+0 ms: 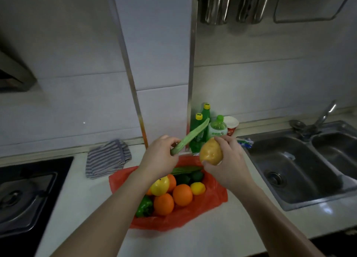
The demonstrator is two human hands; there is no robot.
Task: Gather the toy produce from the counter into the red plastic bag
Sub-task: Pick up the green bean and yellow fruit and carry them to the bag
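The red plastic bag (213, 198) lies open on the white counter, holding oranges (182, 195), a yellow apple (160, 185), a small lemon (197, 188), a green pepper (144, 206) and dark green pieces. Above the bag's far edge my left hand (160, 156) grips the lower end of a long pale green toy vegetable (190, 136) that points up and right. My right hand (228, 160) holds a tan toy potato (211, 151) beside it.
Green bottles (199, 125) and a cup (231, 125) stand at the wall behind the bag. A striped cloth (108, 158) lies to the left, next to the gas stove (23, 197). A steel double sink (301, 168) with a tap is on the right.
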